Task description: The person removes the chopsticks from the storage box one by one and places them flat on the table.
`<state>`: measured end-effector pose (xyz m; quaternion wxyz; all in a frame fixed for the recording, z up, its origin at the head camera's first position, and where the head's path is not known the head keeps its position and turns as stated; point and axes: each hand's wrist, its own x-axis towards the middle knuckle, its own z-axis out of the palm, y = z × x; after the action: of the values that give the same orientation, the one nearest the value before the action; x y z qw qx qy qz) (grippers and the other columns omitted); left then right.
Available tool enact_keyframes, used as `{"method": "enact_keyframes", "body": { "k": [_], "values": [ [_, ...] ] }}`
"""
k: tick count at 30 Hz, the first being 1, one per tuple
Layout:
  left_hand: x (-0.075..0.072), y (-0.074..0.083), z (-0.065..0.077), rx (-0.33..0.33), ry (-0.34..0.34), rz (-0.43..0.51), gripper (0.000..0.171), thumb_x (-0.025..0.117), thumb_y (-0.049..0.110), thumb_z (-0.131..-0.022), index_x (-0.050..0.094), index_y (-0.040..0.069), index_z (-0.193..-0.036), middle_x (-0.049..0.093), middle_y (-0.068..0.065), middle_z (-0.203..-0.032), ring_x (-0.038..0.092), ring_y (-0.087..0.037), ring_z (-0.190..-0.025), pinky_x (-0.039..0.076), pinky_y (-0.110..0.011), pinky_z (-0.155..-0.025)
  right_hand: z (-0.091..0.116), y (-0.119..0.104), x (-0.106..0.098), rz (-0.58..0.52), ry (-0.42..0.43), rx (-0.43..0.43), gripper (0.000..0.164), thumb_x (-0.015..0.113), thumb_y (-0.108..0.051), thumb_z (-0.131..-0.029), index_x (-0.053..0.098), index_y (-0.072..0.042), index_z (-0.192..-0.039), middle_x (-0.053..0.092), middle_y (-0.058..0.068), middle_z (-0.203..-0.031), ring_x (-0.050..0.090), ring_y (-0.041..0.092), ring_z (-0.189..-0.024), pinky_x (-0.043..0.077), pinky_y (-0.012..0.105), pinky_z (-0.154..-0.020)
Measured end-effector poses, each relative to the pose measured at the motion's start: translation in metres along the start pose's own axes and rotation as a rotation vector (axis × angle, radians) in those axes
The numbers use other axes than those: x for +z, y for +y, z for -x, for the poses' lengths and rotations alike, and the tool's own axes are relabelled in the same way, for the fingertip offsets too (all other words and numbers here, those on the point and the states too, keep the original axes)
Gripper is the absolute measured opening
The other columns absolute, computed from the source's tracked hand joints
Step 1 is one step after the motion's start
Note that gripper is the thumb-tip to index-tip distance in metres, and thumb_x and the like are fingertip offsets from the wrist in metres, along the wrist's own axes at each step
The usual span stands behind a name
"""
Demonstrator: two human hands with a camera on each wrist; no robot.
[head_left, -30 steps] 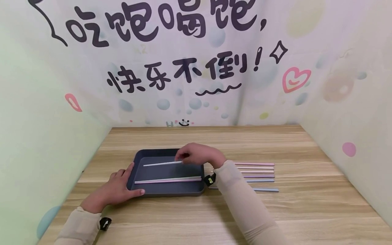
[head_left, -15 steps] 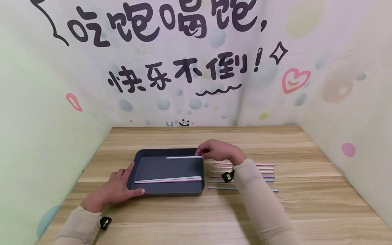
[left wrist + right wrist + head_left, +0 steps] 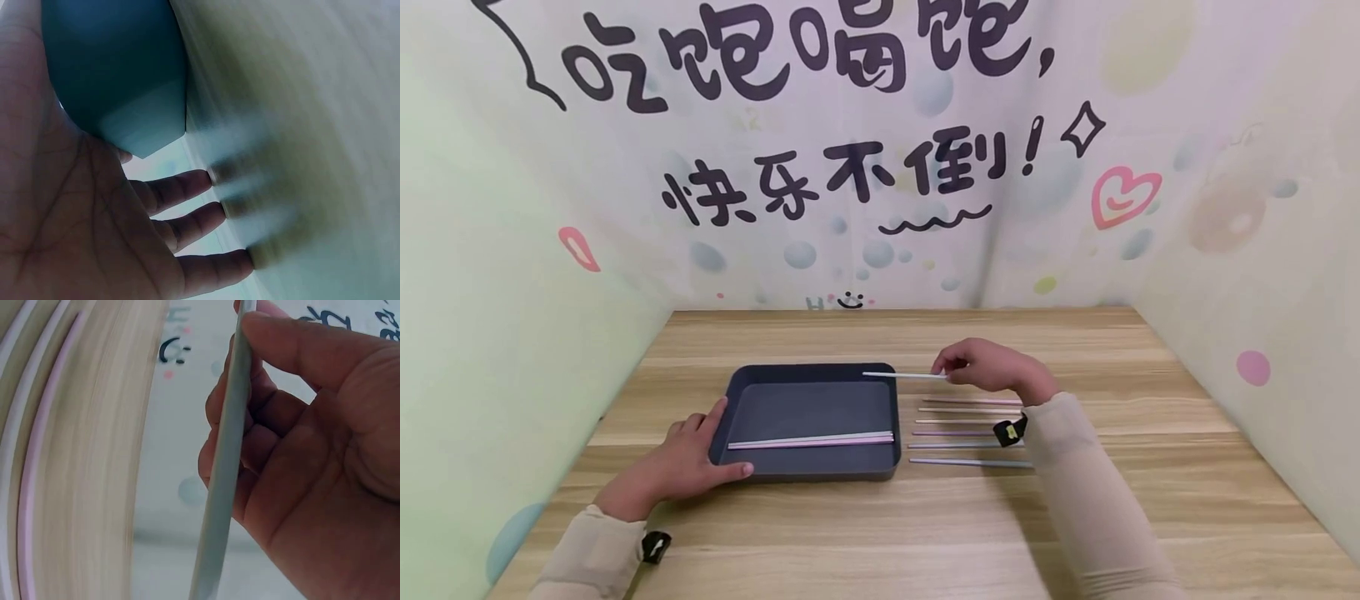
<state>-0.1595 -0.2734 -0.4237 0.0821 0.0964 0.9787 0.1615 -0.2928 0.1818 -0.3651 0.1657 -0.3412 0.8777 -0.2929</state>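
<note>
My right hand (image 3: 988,367) pinches a pale green chopstick (image 3: 904,375) between thumb and fingertips. The hand is beyond the tray's right rim, and the stick's left end still reaches over the tray's back right corner. In the right wrist view the chopstick (image 3: 222,469) runs lengthwise past the curled fingers. At the left end of the dark grey tray (image 3: 812,407), my left hand (image 3: 673,462) rests against the side, thumb along the front rim. The left wrist view has the tray wall (image 3: 119,75) near the palm and fairly straight fingers touching the table.
Chopsticks (image 3: 820,440), pale and pink, lie together along the tray's front part. Right of the tray, several more coloured chopsticks (image 3: 955,433) lie in a spaced row on the wooden table (image 3: 850,542), partly under the right forearm. A printed cloth wall (image 3: 850,250) stands behind.
My right hand has moved right and slightly away, drawing the chopstick from above the tray's middle to past its right rim. The left hand and tray have stayed in place.
</note>
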Motion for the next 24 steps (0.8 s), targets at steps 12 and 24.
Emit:
{"method": "enact_keyframes", "body": {
  "k": [12, 24],
  "values": [
    [0.001, -0.002, 0.0, -0.001, 0.004, -0.008, 0.116, 0.068, 0.067, -0.08, 0.017, -0.008, -0.153, 0.04, -0.04, -0.133, 0.038, -0.06, -0.119, 0.043, -0.063, -0.09, 0.018, 0.037, -0.011, -0.055, 0.014, 0.066, 0.019, 0.056, 0.002, -0.095, 0.07, -0.005, -0.105, 0.052, 0.0, -0.076, 0.045, 0.016, -0.069, 0.041, 0.033, -0.068],
    [0.002, -0.003, -0.001, 0.009, 0.017, -0.014, 0.116, 0.068, 0.067, -0.08, 0.016, -0.007, -0.153, 0.041, -0.04, -0.133, 0.038, -0.06, -0.119, 0.043, -0.063, -0.09, 0.022, 0.066, -0.006, -0.049, -0.016, 0.105, 0.02, 0.054, 0.006, -0.093, 0.068, 0.001, -0.107, 0.053, 0.004, -0.081, 0.047, 0.018, -0.076, 0.041, 0.033, -0.071]
  ]
}}
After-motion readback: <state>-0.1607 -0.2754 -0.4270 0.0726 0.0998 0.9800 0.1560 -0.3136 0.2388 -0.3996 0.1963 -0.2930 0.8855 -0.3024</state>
